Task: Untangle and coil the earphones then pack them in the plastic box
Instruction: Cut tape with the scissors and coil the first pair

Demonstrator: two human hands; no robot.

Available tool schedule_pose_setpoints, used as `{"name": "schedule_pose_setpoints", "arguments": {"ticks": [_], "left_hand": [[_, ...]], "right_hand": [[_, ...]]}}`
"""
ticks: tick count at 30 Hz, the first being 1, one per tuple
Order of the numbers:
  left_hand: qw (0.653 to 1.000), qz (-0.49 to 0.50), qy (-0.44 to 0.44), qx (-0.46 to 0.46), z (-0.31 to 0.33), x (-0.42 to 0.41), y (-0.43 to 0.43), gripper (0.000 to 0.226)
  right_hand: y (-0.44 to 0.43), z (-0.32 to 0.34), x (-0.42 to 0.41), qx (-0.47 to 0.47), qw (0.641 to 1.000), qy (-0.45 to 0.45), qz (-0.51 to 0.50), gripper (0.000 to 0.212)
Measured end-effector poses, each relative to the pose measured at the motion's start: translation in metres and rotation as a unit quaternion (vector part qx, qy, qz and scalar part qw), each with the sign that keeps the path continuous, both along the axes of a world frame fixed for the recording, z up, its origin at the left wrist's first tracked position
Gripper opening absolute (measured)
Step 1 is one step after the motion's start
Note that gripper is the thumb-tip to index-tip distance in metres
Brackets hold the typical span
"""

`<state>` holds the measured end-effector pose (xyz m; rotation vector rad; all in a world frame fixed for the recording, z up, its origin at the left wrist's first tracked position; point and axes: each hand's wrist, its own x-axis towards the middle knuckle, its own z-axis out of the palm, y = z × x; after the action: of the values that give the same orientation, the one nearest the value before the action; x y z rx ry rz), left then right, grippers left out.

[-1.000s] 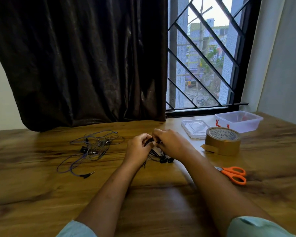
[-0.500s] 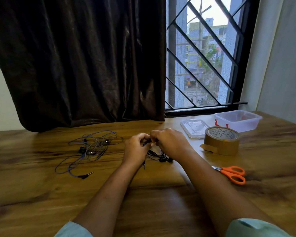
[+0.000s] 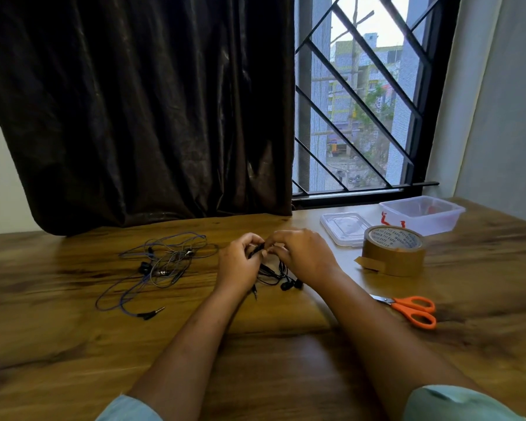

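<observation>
My left hand [image 3: 239, 262] and my right hand [image 3: 304, 253] meet over the middle of the wooden table, both pinching a black earphone cable [image 3: 274, 276]. Its loops and two black earbuds hang down onto the table between my wrists, and a jack tip pokes out below my left hand. A tangle of blue and grey earphones [image 3: 161, 262] lies loose to the left, its jack pointing toward me. The clear plastic box [image 3: 422, 215] stands open at the back right, with its lid [image 3: 345, 227] flat beside it.
A roll of brown tape [image 3: 392, 250] stands in front of the box. Orange-handled scissors [image 3: 410, 308] lie right of my right forearm. A dark curtain and a barred window close off the far edge of the table [image 3: 73, 344].
Both hands stay together on the black cable with only small finger shifts. The camera has dipped slightly.
</observation>
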<state>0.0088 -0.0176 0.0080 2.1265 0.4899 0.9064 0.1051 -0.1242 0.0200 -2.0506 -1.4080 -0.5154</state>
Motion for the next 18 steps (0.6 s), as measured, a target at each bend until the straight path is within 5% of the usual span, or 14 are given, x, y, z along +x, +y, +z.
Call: {"name": "schedule_pose_setpoints", "arguments": {"ticks": [8,18], "left_hand": [[0.998,0.020,0.054,0.013,-0.0017,0.0017,-0.0028,0.006],[0.998,-0.013,0.042,-0.037,-0.0033,0.0019,-0.0032,0.005]], "right_hand": [[-0.0007,0.0023,0.0004,0.094,0.995,0.023,-0.002,0.004],[0.0006,-0.0014,0.0083,0.000,0.994,0.061,0.091,0.025]]}}
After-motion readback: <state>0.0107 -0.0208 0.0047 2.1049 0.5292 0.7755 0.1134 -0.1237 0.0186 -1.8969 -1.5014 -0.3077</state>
